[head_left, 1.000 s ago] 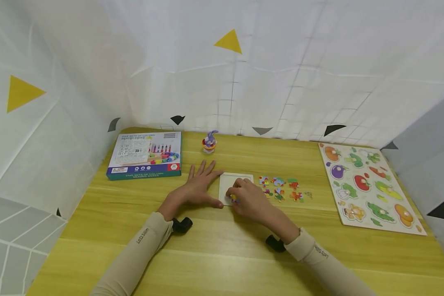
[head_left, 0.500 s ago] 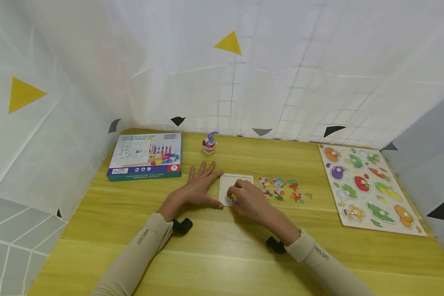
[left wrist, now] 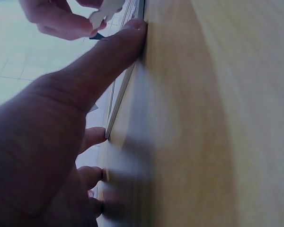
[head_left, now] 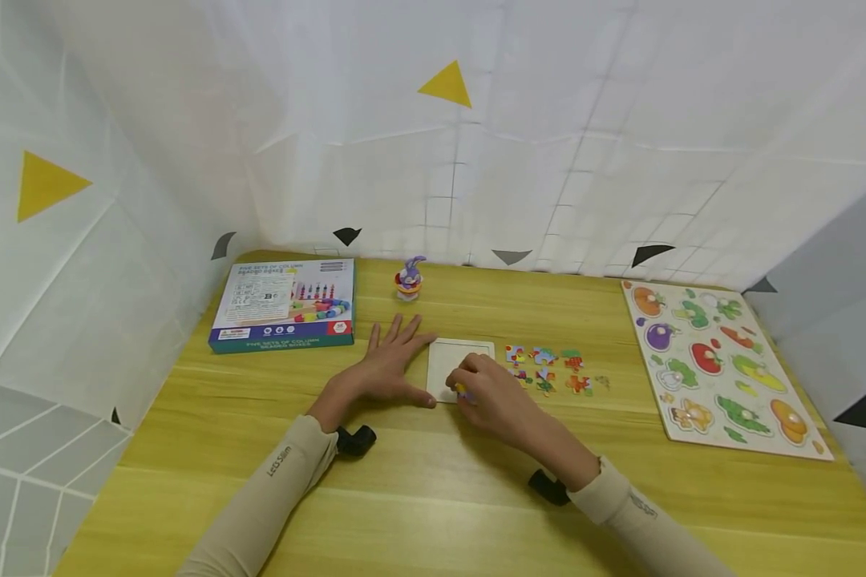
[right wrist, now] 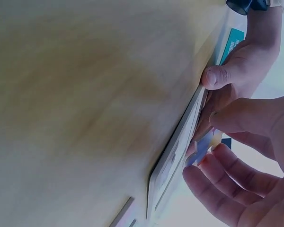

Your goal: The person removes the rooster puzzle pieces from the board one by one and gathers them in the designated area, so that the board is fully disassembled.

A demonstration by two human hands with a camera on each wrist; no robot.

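A shallow square puzzle tray lies on the table in front of me. My left hand is spread flat on its left side, with index fingertip and thumb touching the tray's edge. Between thumb and fingers my right hand pinches a jigsaw piece, held tilted just over the tray; in the head view only a bit of yellow and purple shows. Several loose jigsaw pieces lie in rows to the right of the tray, partly hidden by the right hand.
A boxed bead set lies at the back left. Near the back edge stands a purple rabbit figure. A vegetable peg board covers the right side of the table. White sheeting hangs behind.
My right hand has shifted slightly to the right and towards me over the tray, still pinching the jigsaw piece. The left hand stays in place.
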